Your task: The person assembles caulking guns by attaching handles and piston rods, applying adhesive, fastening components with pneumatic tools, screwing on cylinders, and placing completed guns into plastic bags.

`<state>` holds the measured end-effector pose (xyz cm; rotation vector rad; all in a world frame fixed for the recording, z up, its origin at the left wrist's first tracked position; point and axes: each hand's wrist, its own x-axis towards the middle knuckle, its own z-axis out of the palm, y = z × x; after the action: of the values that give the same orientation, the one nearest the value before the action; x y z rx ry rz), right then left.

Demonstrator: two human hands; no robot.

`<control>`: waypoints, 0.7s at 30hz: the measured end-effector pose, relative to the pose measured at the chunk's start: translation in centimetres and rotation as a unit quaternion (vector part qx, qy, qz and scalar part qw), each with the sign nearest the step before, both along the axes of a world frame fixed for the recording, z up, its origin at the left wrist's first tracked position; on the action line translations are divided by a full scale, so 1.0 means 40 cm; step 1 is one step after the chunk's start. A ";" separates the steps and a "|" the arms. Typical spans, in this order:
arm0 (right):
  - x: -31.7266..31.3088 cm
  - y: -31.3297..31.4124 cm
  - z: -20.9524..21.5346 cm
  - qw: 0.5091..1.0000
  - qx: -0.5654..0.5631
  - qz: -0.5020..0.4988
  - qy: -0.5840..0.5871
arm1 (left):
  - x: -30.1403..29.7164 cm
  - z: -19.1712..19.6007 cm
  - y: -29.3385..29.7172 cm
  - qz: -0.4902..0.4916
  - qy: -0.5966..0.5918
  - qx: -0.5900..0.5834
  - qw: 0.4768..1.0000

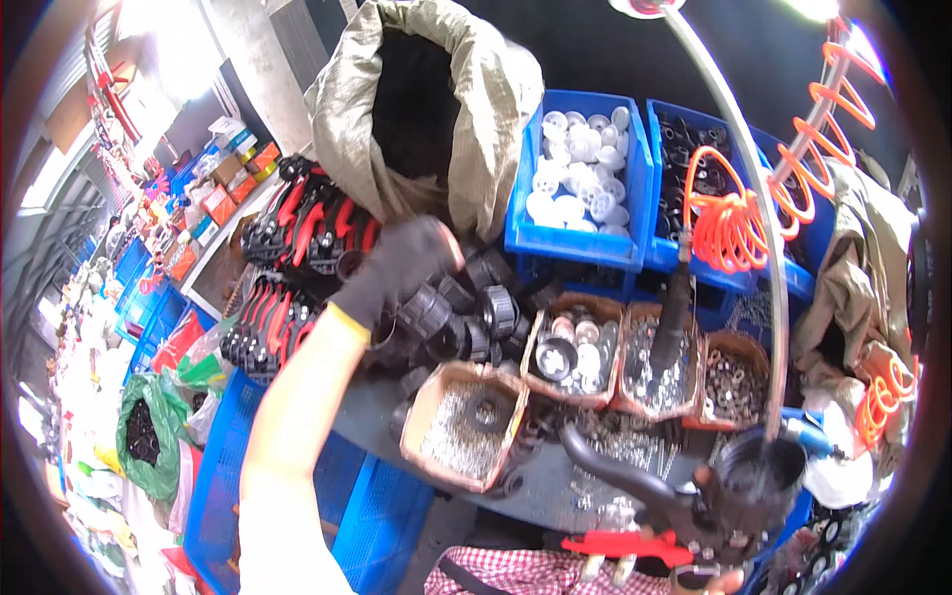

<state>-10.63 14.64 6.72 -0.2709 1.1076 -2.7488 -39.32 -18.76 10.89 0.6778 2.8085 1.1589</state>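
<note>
My left hand (pixel 402 270), in a dark glove with a yellow cuff, reaches over a heap of black ribbed plastic caps (pixel 428 311). It is smeared by motion, and I cannot tell whether its fingers grip anything. At the lower right, the fingertips of my right hand (pixel 727 582) show beneath a black hand tool with a curved handle and a red lever (pixel 635 544). That hand is closed on the tool, which sits by a round black cup (pixel 762 466). Similar red-and-black tools (pixel 297 220) are stacked left of the caps.
Cut-down boxes of small metal parts (pixel 464 426) and washers (pixel 734 379) line the bench. Behind them stand a blue bin of white plastic discs (pixel 580 233) and an open woven sack (pixel 496 89). An orange coiled air hose (pixel 729 233) and a curved metal tube (pixel 739 129) hang at right.
</note>
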 end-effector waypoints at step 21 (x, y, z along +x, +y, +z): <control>-0.037 0.018 0.038 0.987 0.047 -0.103 -0.117 | 0.001 0.110 -0.035 0.278 0.304 -0.140 0.901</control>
<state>-12.10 15.35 8.24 0.1856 1.2579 -2.7976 -39.26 -20.15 15.27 0.2278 3.7692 0.5959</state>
